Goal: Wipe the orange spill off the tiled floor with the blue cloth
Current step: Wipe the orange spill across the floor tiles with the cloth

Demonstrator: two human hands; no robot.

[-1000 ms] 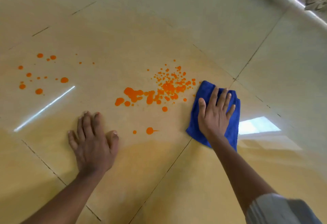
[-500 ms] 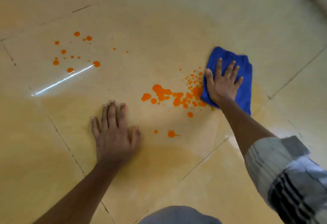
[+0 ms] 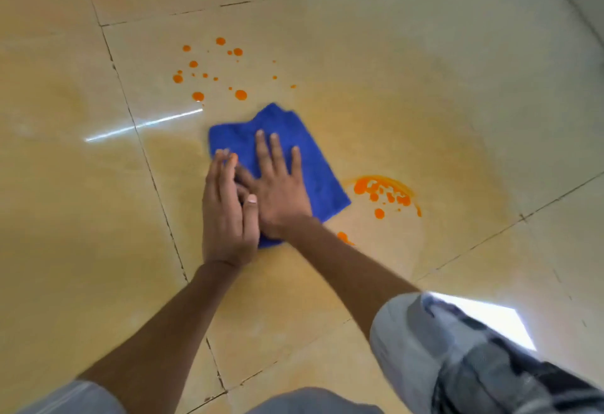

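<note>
Blue cloth (image 3: 304, 152) under flat right hand (image 3: 277, 191) (fingers straight), left hand (image 3: 225, 217) flat alongside.

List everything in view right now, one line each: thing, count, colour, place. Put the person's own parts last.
blue cloth: one, blue, flat on the floor at centre, under both hands.
far orange drops: a scatter of many, orange, beyond the cloth.
near orange smear: one patch of blotches with a curved streak, orange, right of the cloth.
tiled floor: one, glossy beige with dark grout lines, fills the view.
right hand: one, fingers straight, pressing flat on the cloth.
left hand: one, fingers straight, at the cloth's left edge beside the right hand.
sleeve: one, grey-white with dark stripes, on the right arm.
</note>
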